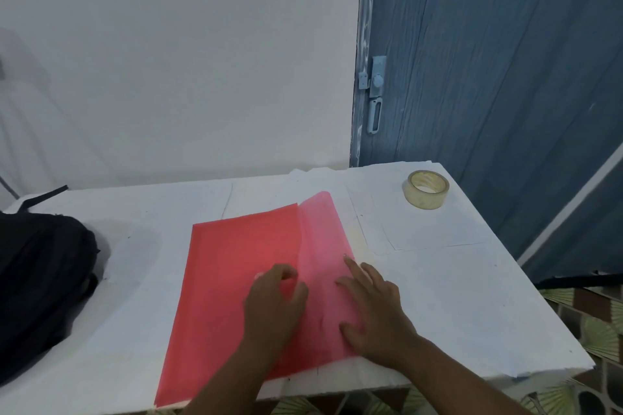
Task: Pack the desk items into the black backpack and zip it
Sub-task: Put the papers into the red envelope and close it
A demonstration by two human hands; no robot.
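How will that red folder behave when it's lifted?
The red folder looks thin, with a translucent flap, so it will probably sag. It seems light. Lying flat on the desk, its smooth cover may slide before an edge lifts.

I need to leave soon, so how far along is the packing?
Nothing looks packed yet. In hand: both the left hand and right hand rest on the red folder, flat on the table. Left: the folder and the tape roll still go into the black backpack, then zipping.
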